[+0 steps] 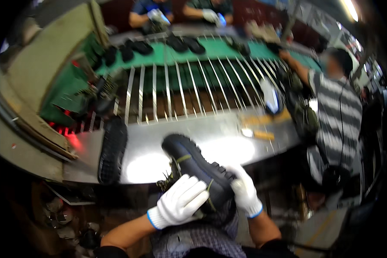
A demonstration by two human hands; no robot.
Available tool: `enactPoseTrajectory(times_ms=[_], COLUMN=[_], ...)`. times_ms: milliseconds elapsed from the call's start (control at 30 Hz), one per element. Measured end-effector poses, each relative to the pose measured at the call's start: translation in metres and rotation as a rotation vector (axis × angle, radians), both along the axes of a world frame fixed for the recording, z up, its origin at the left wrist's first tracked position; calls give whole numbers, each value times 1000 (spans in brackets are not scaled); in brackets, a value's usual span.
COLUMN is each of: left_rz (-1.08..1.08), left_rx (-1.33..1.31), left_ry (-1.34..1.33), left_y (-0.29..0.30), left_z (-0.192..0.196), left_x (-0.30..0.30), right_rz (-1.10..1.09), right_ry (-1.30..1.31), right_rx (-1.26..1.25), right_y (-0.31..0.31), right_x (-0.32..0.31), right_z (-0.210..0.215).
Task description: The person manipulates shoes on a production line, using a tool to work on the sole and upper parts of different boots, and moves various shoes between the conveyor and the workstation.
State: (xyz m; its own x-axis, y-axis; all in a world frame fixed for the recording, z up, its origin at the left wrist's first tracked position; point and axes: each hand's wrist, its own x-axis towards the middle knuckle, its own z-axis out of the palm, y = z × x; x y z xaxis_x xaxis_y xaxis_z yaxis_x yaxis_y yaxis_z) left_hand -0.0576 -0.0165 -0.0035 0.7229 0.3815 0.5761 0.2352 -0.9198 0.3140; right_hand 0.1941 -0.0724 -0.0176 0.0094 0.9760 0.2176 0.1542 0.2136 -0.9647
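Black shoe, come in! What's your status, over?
Left hand and right hand both gripping black shoe. Toe points away and left. Black treaded sole lies apart, leftward, on metal table.

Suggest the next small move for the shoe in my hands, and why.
I'd probably fold the loose laces inward with the left hand: they stick out from the black shoe right beside those gloved fingers, while the right hand is at the heel end and could likely steady it.
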Motion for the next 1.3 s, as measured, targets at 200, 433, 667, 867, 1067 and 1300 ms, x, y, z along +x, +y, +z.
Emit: enactPoseTrajectory(times_ms=[200,433,667,867,1067,1300], left_rz=[-124,-195,-216,-231,-280,-335], left_rx=[91,126,197,134,108,62], left_ry=[-42,6,74,-3,32,65], left_y=[0,9,10,12,15,61], left_z=[-21,-15,-20,-37,-36,29], left_x=[23,23,5,-11,-2,16], right_rz=[-130,89,240,109,275,381], right_ry=[-115,-888,-387,-525,-1048,136], right_rx=[-139,-216,-595,31,-217,-569], right_y=[-10,5,79,110,117,73], right_x=[-7,13,34,-25,-26,25], right_z=[-16,31,6,-12,49,-11])
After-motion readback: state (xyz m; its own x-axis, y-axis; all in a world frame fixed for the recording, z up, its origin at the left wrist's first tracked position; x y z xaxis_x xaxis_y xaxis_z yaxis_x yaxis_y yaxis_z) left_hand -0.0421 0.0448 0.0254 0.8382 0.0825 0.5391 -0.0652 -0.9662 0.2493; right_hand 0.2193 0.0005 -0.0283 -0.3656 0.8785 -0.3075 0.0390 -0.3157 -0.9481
